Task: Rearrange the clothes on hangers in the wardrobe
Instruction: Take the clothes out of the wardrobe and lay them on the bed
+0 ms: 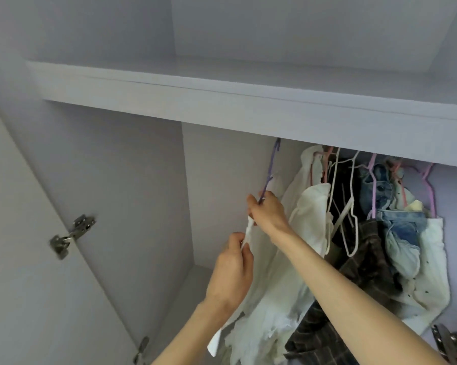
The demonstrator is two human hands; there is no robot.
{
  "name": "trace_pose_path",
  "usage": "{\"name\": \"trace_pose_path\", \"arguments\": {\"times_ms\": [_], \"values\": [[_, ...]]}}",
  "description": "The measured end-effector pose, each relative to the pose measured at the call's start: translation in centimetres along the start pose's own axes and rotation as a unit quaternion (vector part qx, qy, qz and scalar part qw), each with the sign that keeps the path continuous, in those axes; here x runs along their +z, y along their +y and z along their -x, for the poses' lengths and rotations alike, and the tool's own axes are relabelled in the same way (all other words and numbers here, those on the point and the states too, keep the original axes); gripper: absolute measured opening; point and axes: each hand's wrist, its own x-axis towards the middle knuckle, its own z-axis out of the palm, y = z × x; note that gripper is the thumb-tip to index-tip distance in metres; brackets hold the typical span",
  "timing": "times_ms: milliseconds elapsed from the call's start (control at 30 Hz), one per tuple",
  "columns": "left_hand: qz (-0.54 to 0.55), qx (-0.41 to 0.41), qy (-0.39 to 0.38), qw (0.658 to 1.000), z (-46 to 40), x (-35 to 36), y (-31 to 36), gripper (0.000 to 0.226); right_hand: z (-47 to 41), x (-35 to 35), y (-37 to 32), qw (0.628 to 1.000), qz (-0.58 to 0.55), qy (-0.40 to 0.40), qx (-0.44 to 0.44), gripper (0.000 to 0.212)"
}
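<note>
A purple hanger (270, 172) hangs left of the crowded clothes (374, 214), under the shelf (222, 101). Its lower part is pinched by the right hand (268, 210); the white garment (269, 291) edge is pinched by the left hand (232, 267) — both closed. The cloth should be kept taut and slid evenly onto the hanger — snagging is likely otherwise.

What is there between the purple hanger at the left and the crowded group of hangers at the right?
In the head view, only bare wardrobe back wall lies between the purple hanger and the crowded hangers; lower down, the right hand grips that hanger.
</note>
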Motion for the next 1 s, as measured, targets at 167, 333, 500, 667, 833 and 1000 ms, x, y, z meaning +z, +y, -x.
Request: {"name": "trace_pose_path", "arguments": {"times_ms": [167, 333, 500, 667, 833, 1000], "values": [[-0.047, 0.026, -0.071, 0.996, 2.8, -4.1, -2.7, 0.028, 0.8, 4.1, 1.6, 0.993, 0.014, -0.101, 0.057, 0.035], [-0.116, 0.01, -0.032, 0.993, 3.8, -8.8, -6.8, 0.033, 3.4, 5.5, 1.9, 0.978, 0.042, -0.2, 0.033, 0.027], [-0.21, -0.016, 0.032, 0.977, 4.6, -12.9, -9.9, 0.032, 6.6, 5.4, 2.4, 0.969, 0.187, -0.146, -0.07, 0.023], [-0.289, 0.0, 0.004, 0.957, 7.6, -15.8, -11.1, 0.056, 10.8, 6.5, 2.4, 0.979, 0.127, -0.098, -0.128, 0.028], [-0.191, -0.087, 0.074, 0.975, 13.2, -17.3, -10.9, 0.038, 13.6, 8.8, 0.8, 0.964, 0.077, -0.111, -0.229, 0.028], [-0.205, -0.158, 0.174, 0.95, 19.4, -19.6, -10.6, 0.034, 16.1, 13.0, -0.6, 0.937, 0.075, -0.198, -0.277, 0.019]]}}
